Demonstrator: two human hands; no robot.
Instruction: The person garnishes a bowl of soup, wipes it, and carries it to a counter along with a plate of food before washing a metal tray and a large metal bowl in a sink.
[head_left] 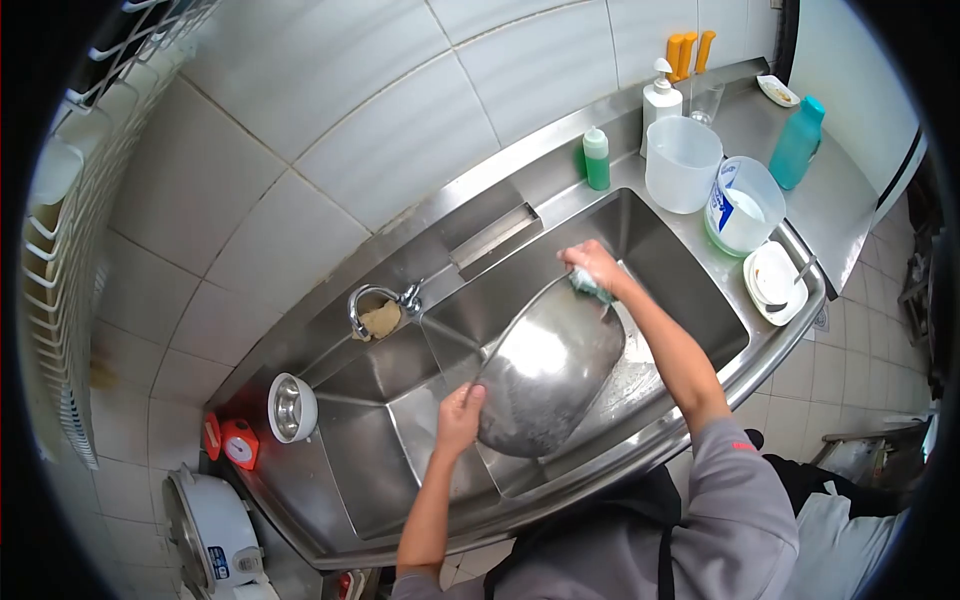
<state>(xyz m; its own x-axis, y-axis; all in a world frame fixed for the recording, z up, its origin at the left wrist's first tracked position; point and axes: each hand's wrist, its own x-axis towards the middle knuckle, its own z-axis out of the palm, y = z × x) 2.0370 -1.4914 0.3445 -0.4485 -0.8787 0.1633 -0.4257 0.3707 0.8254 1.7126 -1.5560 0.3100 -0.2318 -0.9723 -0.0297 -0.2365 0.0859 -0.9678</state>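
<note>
A green bottle (pixel 597 158), pump bottle (pixel 660 102), clear jug (pixel 682 165), labelled tub (pixel 742 207) and teal bottle (pixel 797 143) are standing on the counter (pixel 850 205), while a small bowl (pixel 291 407), red scale (pixel 240 446) and rice cooker (pixel 212 530) are sitting well apart.

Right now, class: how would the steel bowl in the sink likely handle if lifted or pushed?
The bowl is probably stiff: it is shiny metal. Likely slippery, since it looks wet under the sponge. Its round base may rock; the left hand grips its rim.
</note>
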